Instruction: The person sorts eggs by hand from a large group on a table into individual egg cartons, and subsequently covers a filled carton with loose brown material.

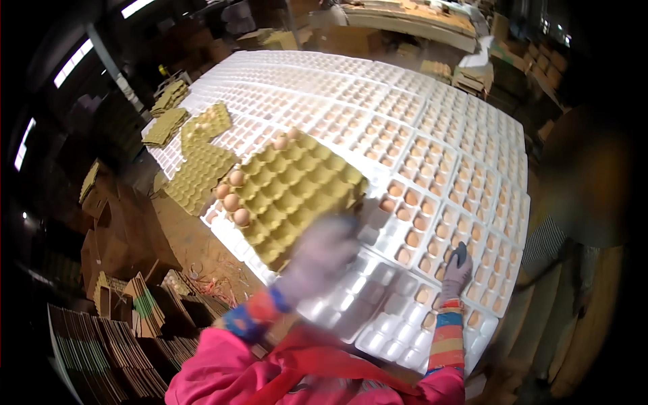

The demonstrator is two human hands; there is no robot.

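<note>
A yellow-green moulded egg tray [297,189] lies over the white trays left of centre, mostly bare, with several brown eggs [231,202] along its left edge and upper corner. My left hand [320,253], in a pale glove, is at the tray's near right edge. Motion smears its fingers, so I cannot tell whether it grips anything. Further right, my right hand [457,268], gloved with dark fingertips, reaches over a white plastic tray [439,253] of brown eggs, its fingers stretched out among them. Both forearms wear striped sleeve covers below pink sleeves.
White trays filled with eggs [428,158] cover the broad table. White trays with bare cups [391,337] lie at its near edge. More yellow-green trays [202,177] rest at the left. Folded cardboard [94,351] stands at lower left. Another person's striped clothing [545,236] appears at right.
</note>
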